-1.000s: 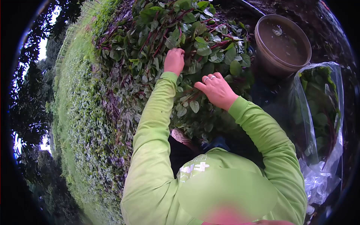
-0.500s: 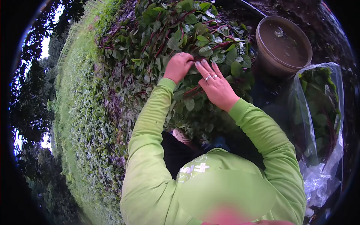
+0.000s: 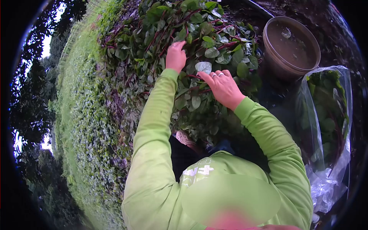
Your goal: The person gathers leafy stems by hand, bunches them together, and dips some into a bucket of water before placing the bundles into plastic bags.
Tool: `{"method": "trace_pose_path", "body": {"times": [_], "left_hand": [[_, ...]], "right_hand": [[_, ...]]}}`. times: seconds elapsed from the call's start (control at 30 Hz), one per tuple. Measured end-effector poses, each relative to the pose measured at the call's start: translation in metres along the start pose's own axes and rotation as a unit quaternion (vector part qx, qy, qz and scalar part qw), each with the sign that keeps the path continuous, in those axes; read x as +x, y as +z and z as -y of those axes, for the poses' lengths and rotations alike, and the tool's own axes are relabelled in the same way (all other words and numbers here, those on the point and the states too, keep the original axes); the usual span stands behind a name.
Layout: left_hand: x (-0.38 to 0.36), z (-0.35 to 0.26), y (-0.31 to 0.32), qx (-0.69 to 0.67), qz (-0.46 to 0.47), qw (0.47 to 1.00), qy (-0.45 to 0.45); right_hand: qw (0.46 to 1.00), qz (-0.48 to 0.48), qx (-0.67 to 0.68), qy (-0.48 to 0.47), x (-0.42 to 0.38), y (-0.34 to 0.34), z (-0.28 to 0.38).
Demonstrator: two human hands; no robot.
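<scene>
A large heap of leafy greens [image 3: 161, 28] with dark red stems lies in front of me. At the heap's middle, my left hand [image 3: 176, 56] reaches in among the leaves, its fingers closed together; what they pinch is hidden. My right hand [image 3: 226, 90], with rings on its fingers, is closed around a red-stemmed leafy sprig [image 3: 194, 76]. One leaf [image 3: 203, 67] beside its fingertips shows a pale, veined surface.
A brown bucket [image 3: 268, 50] of murky water stands at the far right. Below it is a clear plastic bag [image 3: 316, 126] packed with greens. Low plants [image 3: 86, 115] cover the ground at left. A pink patterned shoe [image 3: 184, 138] shows beneath the heap.
My left hand has moved up and slightly left, away from my right hand. My right hand has shifted slightly down and its fingers have closed on a sprig; a pale leaf now shows there.
</scene>
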State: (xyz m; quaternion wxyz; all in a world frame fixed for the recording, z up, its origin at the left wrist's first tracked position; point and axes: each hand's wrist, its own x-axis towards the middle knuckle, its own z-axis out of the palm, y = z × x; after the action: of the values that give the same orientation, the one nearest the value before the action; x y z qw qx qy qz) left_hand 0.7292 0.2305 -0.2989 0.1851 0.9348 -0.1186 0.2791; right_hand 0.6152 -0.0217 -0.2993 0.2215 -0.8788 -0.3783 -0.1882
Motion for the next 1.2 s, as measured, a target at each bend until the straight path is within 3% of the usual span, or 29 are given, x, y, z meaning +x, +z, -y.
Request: {"method": "trace_pose_path", "body": {"times": [0.13,0.23,0.27,0.37,0.5,0.57,0.63,0.8,0.87,1.1,1.17,1.2], "left_hand": [[0.002,0.006,0.003,0.166,0.097,0.981,-0.002],[-0.002,0.003,-0.001,0.142,0.105,0.984,-0.017],[-0.005,0.002,-0.004,0.062,0.058,0.996,-0.037],[-0.015,-0.027,-0.044,0.013,-0.005,1.0,-0.007],[-0.052,-0.074,-0.078,-0.067,-0.014,0.997,-0.045],[-0.079,-0.095,-0.079,-0.031,-0.022,0.999,0.002],[-0.11,-0.105,-0.061,0.005,0.021,1.0,-0.004],[-0.131,-0.099,-0.033,-0.14,0.05,0.977,-0.155],[-0.134,-0.098,-0.034,-0.184,0.075,0.964,-0.178],[-0.119,-0.081,-0.025,-0.269,0.126,0.924,-0.241],[-0.12,-0.082,-0.022,-0.331,0.163,0.908,-0.197],[-0.123,-0.082,-0.023,-0.361,0.184,0.897,-0.177]], "right_hand": [[1.0,0.011,-0.027,-0.003,-0.006,0.0,-0.005],[0.999,-0.026,-0.035,-0.014,-0.007,0.001,-0.006],[1.0,0.016,-0.001,0.0,-0.007,0.0,-0.006],[0.997,-0.069,0.0,-0.033,-0.008,0.004,-0.003],[0.999,-0.024,0.016,-0.015,-0.007,0.004,0.001],[1.0,-0.024,0.013,-0.006,-0.007,0.009,0.001],[1.0,0.001,0.012,-0.009,-0.007,0.002,0.007],[1.0,0.022,0.004,0.001,-0.019,0.011,0.013],[1.0,0.022,-0.017,0.012,-0.016,0.002,0.017],[0.999,-0.016,-0.032,-0.026,-0.006,-0.003,0.014],[0.997,-0.046,-0.009,-0.067,-0.007,0.006,0.003],[0.997,0.009,-0.012,-0.078,-0.009,0.004,0.0]]}}
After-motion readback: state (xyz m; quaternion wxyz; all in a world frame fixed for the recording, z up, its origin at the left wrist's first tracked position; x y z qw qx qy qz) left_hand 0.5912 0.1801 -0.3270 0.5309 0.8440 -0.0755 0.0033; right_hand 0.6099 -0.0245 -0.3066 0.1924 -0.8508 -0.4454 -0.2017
